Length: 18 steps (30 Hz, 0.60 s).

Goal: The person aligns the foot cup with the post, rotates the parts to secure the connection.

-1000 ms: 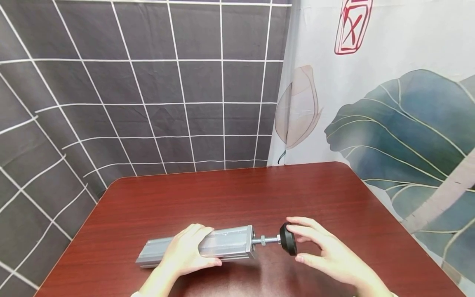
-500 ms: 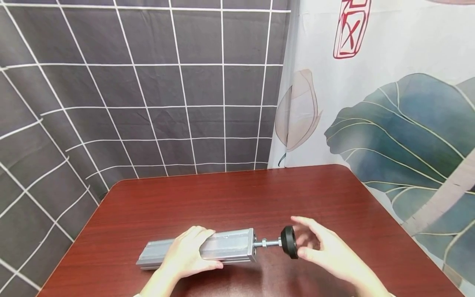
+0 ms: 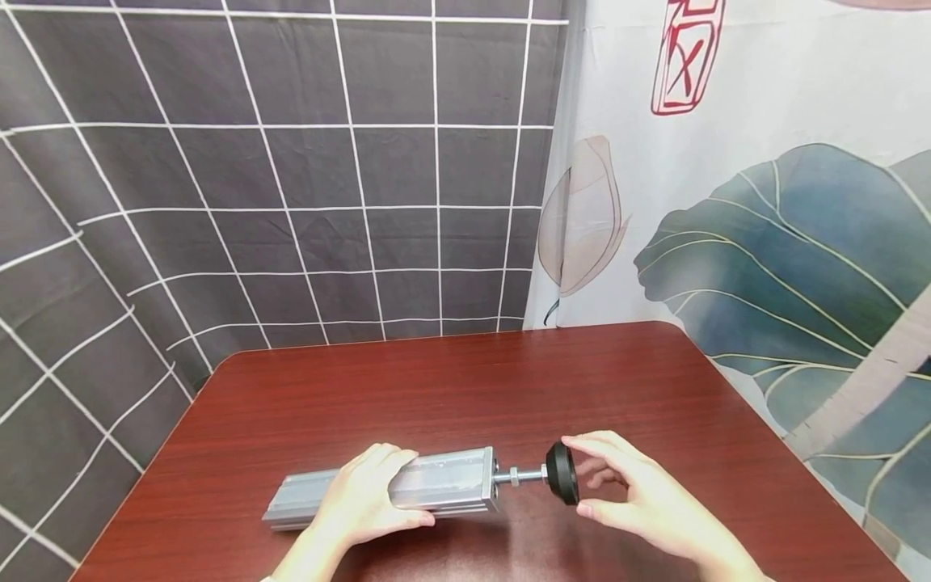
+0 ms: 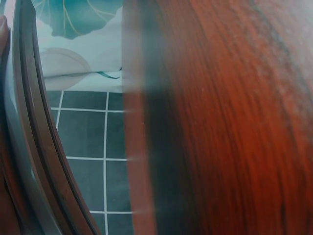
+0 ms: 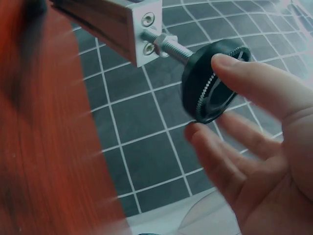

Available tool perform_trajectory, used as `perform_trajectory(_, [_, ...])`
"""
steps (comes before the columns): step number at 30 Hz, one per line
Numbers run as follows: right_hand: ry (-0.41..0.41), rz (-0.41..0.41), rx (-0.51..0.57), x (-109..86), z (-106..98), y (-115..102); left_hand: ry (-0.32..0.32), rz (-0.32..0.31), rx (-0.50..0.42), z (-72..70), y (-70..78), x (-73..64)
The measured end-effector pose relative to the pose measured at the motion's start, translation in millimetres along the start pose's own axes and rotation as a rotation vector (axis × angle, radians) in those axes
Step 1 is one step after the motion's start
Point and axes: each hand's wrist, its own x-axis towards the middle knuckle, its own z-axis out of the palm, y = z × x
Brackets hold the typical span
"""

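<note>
A silver aluminium profile lies lengthwise in my left hand, which grips it around the middle, thumb on the near side. From the profile's right end plate a threaded stud sticks out, carrying a hex nut. At the stud's end sits a black leveling foot with a ridged edge. My right hand pinches that foot by its rim, thumb on one side and fingertips on the opposite side. In the left wrist view the profile's grooved side runs down the left edge.
A reddish-brown wooden table spreads under both hands. Behind it hangs a dark grey curtain with white grid lines, and at the right a white curtain with leaf prints.
Half a second ago the right fingers were spread and off the foot's far edge; now they are back on its rim. The left hand keeps its grip on the profile.
</note>
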Motion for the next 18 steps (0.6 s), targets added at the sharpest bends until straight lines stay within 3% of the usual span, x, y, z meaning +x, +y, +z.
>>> perform_trajectory(7, [0.007,0.198,0.066,6.8,1.9,-7.1,-0.012,-0.024,-0.004,-2.3,1.7,0.1])
perform_trajectory(10, [-0.002,0.223,0.055,6.4,0.4,-8.2,-0.010,-0.025,-0.006,-2.8,0.7,-0.7])
perform_trajectory(12, [-0.003,0.187,0.009,4.3,-1.2,-7.5,-0.011,-0.026,-0.006,-3.3,-0.1,-0.8])
perform_trajectory(18, [-0.033,-0.043,-0.096,0.1,-0.5,-1.8,0.005,-0.024,-0.019,-6.0,2.3,3.4])
